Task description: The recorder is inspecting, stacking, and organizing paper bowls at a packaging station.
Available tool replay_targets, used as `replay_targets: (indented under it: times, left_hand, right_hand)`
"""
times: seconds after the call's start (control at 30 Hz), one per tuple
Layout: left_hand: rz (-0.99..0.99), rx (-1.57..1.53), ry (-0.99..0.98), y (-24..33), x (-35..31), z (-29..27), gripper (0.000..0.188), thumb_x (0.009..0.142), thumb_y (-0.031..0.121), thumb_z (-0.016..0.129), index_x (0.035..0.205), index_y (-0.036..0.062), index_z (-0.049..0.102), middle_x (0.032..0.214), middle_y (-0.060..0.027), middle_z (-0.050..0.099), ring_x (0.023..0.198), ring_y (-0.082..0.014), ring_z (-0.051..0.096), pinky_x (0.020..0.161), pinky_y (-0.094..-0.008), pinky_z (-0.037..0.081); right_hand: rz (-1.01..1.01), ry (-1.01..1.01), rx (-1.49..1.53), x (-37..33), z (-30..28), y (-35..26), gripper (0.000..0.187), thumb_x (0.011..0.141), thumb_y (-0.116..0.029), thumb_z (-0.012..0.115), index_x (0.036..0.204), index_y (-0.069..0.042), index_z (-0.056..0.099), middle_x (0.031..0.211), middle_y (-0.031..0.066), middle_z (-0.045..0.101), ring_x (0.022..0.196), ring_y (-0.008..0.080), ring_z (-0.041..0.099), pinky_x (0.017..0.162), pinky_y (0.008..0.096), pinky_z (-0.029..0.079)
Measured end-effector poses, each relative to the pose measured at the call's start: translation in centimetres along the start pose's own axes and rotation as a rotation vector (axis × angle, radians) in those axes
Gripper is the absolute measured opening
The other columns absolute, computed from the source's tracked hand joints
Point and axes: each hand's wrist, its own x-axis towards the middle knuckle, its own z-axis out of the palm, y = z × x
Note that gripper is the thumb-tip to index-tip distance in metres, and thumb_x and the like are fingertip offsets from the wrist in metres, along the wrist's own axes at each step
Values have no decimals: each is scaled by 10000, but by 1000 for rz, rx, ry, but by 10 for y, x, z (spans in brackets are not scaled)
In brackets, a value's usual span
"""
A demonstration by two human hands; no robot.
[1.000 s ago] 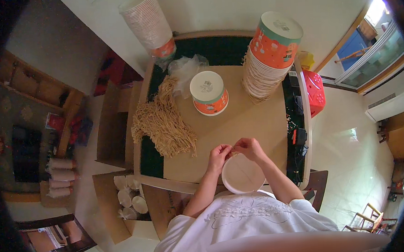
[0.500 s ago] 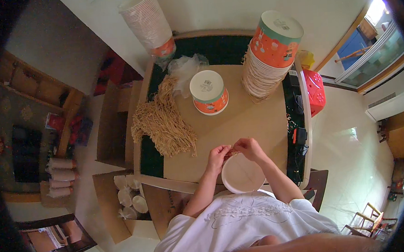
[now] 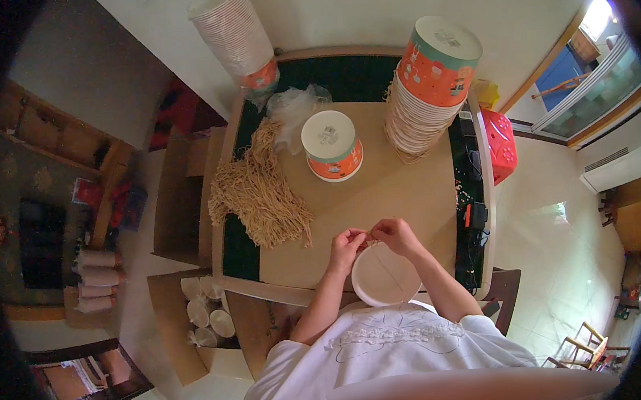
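Note:
An open paper bucket [image 3: 384, 278] stands mouth up against my shirt at the table's near edge, a thin cord [image 3: 395, 274] lying across its mouth. At its far rim, my left hand [image 3: 350, 246] pinches with thumb and forefinger. My right hand [image 3: 397, 237] is closed in a pinch right beside it. The fingertips meet over what looks like the cord's end, mostly hidden by the fingers. Beyond them to the left lies a heap of tan cords [image 3: 263, 203]. An upside-down orange and green paper bucket [image 3: 332, 147] sits mid-table.
At the back right rises a tall stack of buckets [image 3: 430, 85] with cords hanging from it. A plastic-wrapped bucket stack [image 3: 236, 41] stands back left, near a crumpled clear bag [image 3: 298, 114]. Black devices [image 3: 473, 216] line the right edge. On the floor, a carton [image 3: 175, 323] holds white cups.
Both hands stay at the bucket's far rim with only slight finger movement. The cord across the bucket's mouth shows more plainly now.

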Motion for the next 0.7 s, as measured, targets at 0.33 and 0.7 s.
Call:
replay_targets:
  times: [0.33,0.7]
  left_hand:
    - [-68,-77,56,5,-2,-3,83,808,94,569,870,44,549,786,-53,612,658,-105,577,595,-227,482]
    - [51,82,-2,-6,7,-2,136,810,75,573,930,13,570,778,-32,605,685,-79,564,591,-199,457]
  right_hand:
    - [-18,8,-11,1,1,5,103,781,-82,570,819,3,612,695,37,607,642,80,545,590,227,443]
    - [-38,45,-103,1,4,0,112,761,-107,595,808,-6,612,652,47,604,581,84,534,532,240,433]
